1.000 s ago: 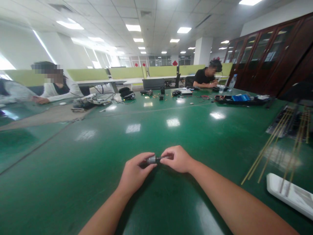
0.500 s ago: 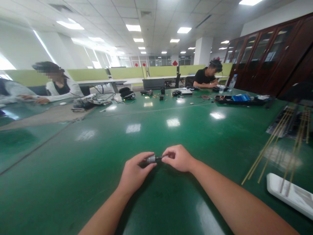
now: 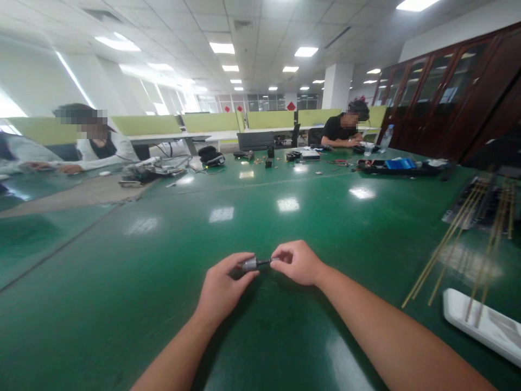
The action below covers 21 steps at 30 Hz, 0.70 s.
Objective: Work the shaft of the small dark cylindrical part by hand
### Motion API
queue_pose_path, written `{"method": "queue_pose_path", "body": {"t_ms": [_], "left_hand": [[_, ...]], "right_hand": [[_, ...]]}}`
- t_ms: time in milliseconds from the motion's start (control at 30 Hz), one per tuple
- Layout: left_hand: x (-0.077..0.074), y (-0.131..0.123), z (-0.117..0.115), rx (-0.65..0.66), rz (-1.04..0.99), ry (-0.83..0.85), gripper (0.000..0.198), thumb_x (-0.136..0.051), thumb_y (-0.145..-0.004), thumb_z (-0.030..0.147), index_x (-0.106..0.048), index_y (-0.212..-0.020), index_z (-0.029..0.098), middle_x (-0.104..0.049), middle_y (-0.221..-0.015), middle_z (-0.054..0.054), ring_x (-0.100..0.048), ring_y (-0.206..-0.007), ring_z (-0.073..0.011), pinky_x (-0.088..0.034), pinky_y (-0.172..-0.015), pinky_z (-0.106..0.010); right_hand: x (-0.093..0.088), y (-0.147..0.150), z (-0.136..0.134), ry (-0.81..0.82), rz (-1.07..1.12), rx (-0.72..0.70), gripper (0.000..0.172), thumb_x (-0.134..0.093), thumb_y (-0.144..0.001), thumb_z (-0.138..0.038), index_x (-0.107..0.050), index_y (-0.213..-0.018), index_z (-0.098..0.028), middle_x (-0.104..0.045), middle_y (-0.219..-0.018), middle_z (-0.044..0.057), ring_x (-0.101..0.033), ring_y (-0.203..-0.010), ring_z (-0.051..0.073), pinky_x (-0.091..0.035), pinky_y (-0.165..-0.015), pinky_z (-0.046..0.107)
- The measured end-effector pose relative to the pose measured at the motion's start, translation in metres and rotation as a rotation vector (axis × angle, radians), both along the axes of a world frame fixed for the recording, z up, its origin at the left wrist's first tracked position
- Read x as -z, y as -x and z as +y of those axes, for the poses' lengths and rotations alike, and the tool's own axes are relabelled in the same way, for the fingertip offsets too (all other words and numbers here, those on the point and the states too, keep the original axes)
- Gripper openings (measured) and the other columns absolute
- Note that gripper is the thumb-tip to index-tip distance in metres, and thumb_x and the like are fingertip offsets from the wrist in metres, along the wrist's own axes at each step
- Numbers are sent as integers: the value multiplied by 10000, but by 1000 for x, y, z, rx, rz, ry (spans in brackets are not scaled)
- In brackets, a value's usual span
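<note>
In the head view, the person's left hand (image 3: 222, 282) grips a gray cylinder (image 3: 250, 264) between thumb and curved fingers. The right hand (image 3: 300, 264), fingertips pinched closed, holds the thin dark rod (image 3: 264, 262) that spans the narrow gap between both hands.

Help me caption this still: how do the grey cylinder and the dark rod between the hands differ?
The grey cylinder is thick, while the dark rod is much thinner. The cylinder is mid-grey; the rod looks nearly black. The cylinder sits between the left hand's thumb and fingers, while the rod reaches the right hand's fingertips. Both lie roughly sideways, in line with each other.
</note>
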<state>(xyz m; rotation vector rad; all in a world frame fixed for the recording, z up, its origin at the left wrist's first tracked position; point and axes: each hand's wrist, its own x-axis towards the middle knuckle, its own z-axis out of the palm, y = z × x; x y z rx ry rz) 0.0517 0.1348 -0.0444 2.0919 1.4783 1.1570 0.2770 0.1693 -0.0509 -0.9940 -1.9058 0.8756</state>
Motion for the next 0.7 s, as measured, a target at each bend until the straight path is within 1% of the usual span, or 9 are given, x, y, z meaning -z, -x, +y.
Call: {"method": "queue_pose_path", "body": {"t_ms": [333, 700], "left_hand": [[2, 1, 1, -13, -5, 11, 296, -735, -772, 404, -708, -1051, 311, -706, -1050, 24, -650, -928, -191, -501, -883, -321], [-2, 0, -1, -20, -15, 27, 296, -734, -757, 401, -709, -1040, 316, -707, -1038, 30, -649, -887, -190, -509, -849, -322]], "right_hand": [[-1, -2, 0, -17, -5, 14, 110, -689, -767, -242, -738, -796, -148, -636, -622, 7, -531, -531, 111, -390, -521, 220], [0, -3, 1, -5, 9, 21, 107, -671, -766, -248, -705, -764, -146, -602, -594, -4, -500, -510, 102, -366, -502, 215]]}}
